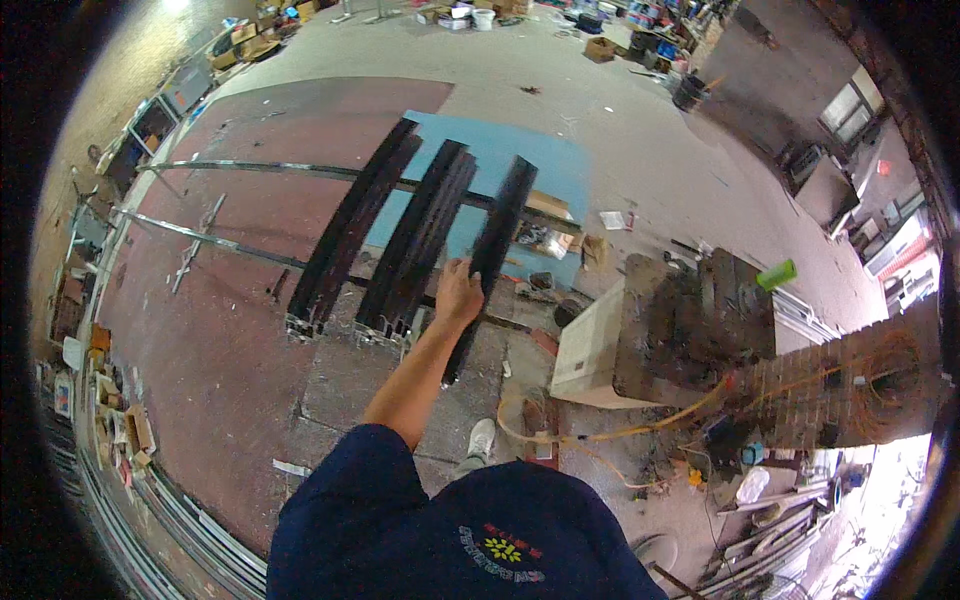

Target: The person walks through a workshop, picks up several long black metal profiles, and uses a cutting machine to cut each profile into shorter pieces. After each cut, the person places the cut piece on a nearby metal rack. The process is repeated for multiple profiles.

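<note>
My left hand [458, 296] reaches forward with its fingers closed around the left edge of a long black profile bar [506, 208]. That bar lies at the right of the rack, pointing away from me. To its left are a bundle of similar black profiles [418, 240] and, farther left, another bundle [350, 232], both with pale cut ends toward me. All rest across two long metal rails [250, 165]. My right hand does not show in the head view.
A grimy box-shaped cabinet [590, 350] stands at the right, with a green cylinder [776, 274] on it. A yellow hose [640, 432] trails across the floor near my shoe [482, 437]. A blue sheet [560, 165] lies under the rack. Long metal bars [200, 520] line the lower left.
</note>
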`<action>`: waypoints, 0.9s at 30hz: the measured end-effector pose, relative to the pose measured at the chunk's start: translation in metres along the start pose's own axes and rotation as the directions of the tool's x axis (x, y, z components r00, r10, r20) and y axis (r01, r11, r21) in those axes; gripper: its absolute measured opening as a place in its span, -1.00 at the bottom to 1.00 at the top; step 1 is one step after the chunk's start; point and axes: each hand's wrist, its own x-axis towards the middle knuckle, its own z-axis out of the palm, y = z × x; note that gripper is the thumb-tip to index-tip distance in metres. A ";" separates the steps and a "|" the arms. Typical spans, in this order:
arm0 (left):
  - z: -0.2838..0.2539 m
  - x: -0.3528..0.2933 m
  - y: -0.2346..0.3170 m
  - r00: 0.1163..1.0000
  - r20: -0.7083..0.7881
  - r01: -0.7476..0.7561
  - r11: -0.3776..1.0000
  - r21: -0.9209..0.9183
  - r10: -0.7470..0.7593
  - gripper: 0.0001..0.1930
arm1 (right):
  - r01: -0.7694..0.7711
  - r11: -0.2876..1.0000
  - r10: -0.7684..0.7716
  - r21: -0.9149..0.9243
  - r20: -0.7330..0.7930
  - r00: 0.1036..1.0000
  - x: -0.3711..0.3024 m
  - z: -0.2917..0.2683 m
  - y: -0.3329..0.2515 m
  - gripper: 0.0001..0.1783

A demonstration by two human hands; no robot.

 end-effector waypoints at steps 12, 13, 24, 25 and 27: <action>-0.199 0.104 -0.149 0.863 -0.083 0.453 0.690 0.564 -0.499 -0.04 | -0.105 0.976 0.116 -0.191 0.048 0.992 0.002 -0.019 0.003 -0.68; -0.202 0.103 -0.153 0.830 0.005 0.458 0.688 0.563 -0.558 0.01 | -0.115 0.974 0.127 -0.193 0.050 0.991 -0.003 -0.020 0.007 -0.67; -0.254 0.107 -0.122 0.888 -0.030 0.390 0.717 0.577 -0.459 -0.03 | -0.052 0.995 0.051 0.080 0.020 0.999 -0.001 0.004 0.030 -0.65; -0.262 0.105 -0.112 0.915 -0.030 0.345 0.741 0.576 -0.403 -0.06 | -0.034 0.962 0.040 0.273 -0.019 0.999 0.003 0.007 0.026 -0.65; -0.280 0.100 -0.097 0.959 -0.033 0.249 0.776 0.580 -0.283 -0.12 | 0.125 0.991 -0.124 -0.054 0.009 0.992 0.023 -0.001 -0.009 -0.69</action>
